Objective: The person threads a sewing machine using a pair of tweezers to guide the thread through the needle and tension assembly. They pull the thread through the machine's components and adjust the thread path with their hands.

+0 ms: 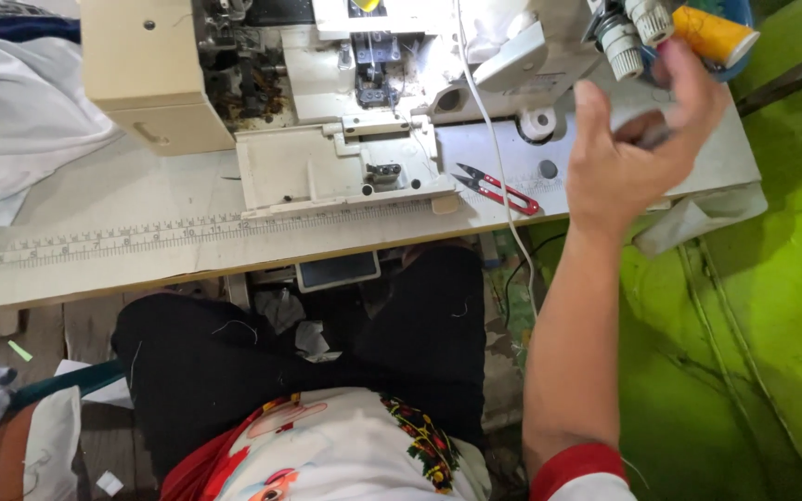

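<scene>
Right hand [638, 153]: upper right of frame, I curl its fingers [698, 88] around a grey object [647, 130], thumb alongside.
Nearby: yellow thread cone [712, 34] just above the fingertips; red snips [498, 190] lie to the left.

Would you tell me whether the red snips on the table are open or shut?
Open: the red snips lie flat on the table with their blade tips spread apart.

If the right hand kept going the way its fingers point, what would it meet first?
Probably the yellow thread spool just beyond the right hand, though depth is unclear and the white knobs sit close beside it.
</scene>
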